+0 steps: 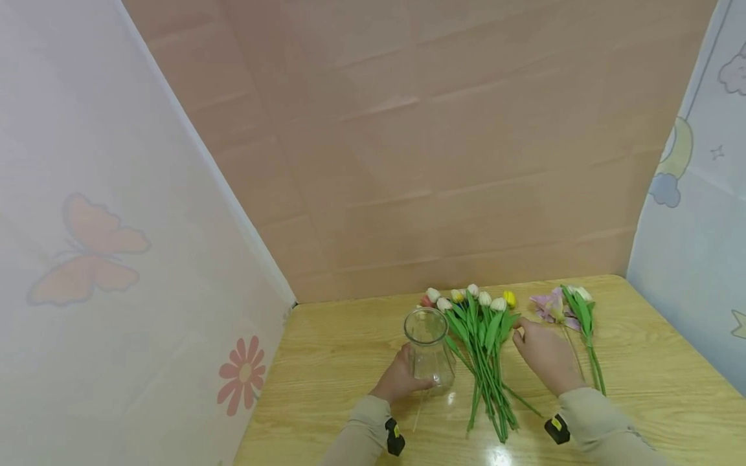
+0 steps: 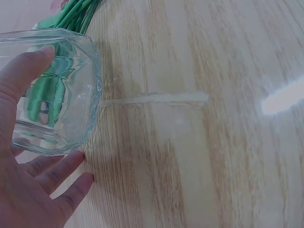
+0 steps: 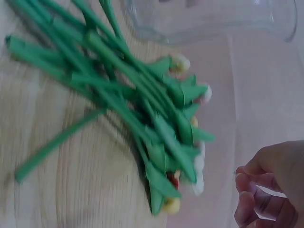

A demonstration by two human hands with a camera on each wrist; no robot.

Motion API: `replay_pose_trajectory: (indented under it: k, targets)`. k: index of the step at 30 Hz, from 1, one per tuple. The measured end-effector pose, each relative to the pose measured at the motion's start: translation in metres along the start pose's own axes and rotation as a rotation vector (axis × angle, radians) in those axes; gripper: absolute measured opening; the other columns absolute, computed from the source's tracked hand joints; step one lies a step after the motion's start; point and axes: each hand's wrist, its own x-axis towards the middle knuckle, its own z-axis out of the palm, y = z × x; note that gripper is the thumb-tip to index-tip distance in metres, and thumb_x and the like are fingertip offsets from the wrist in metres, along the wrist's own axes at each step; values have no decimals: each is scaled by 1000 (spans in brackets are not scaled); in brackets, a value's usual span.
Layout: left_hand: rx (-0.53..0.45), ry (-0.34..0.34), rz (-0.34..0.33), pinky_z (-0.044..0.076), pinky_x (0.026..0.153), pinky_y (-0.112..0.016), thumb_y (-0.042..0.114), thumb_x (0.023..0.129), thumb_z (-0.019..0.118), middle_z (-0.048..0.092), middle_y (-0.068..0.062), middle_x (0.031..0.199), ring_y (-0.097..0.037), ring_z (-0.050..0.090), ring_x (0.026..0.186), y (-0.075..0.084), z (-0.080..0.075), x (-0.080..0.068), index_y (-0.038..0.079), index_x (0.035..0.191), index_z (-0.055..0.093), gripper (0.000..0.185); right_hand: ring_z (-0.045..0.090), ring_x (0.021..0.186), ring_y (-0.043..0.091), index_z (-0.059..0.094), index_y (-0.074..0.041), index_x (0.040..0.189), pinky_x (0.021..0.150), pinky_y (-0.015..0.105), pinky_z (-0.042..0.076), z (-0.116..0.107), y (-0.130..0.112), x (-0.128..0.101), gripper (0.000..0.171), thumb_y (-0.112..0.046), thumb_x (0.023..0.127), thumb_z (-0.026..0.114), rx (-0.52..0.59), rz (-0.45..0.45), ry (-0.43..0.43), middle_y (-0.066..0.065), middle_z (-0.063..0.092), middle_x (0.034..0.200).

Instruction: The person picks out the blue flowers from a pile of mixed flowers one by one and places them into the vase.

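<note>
left hand (image 1: 402,378) grips the glass vase (image 1: 429,348) upright on the desk (image 1: 641,388); right hand (image 1: 544,353), fingers loosely curled and holding nothing, sits beside the tulips (image 1: 484,349). risk: a knock tips the vase.

A glossy light-wood desk (image 1: 326,362) is carrying a clear glass vase (image 1: 430,348) standing upright, a bunch of green-stemmed tulips (image 1: 485,353) lying just beside it, and a smaller bunch with a purple flower (image 1: 568,317) lying further right.
</note>
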Motion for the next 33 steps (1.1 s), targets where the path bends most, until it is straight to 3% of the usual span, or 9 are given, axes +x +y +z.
replay_pose_trajectory:
  k: [10,18,26,33]
  targets:
    - [-35,-13,-14,37,107,-54,40,76,81,31,-20,151,-38,36,138,2,1,-2,10,153,18,104,33,43,10,64,-5,101,40,22,26,39,-35,-3,10,-10,94,59,10,-7,-133,-3,42,50]
    - [-34,-5,-22,36,107,-58,40,75,82,30,-24,152,-42,35,137,5,-2,-6,8,153,18,106,45,50,12,60,-7,87,44,27,36,65,-35,2,7,-12,92,63,62,44,-182,-1,54,61]
    - [-8,-9,-7,37,106,-56,44,74,81,31,-22,152,-41,37,137,-8,4,1,9,153,17,108,40,46,12,50,-10,84,42,24,29,76,-34,2,18,-15,91,65,94,102,-248,0,46,55]
    - [-16,-9,-14,38,105,-56,44,75,81,31,-23,151,-41,38,136,-7,3,1,7,153,17,108,43,50,14,49,-10,84,45,27,32,79,-31,8,18,-18,92,64,96,130,-279,1,48,61]
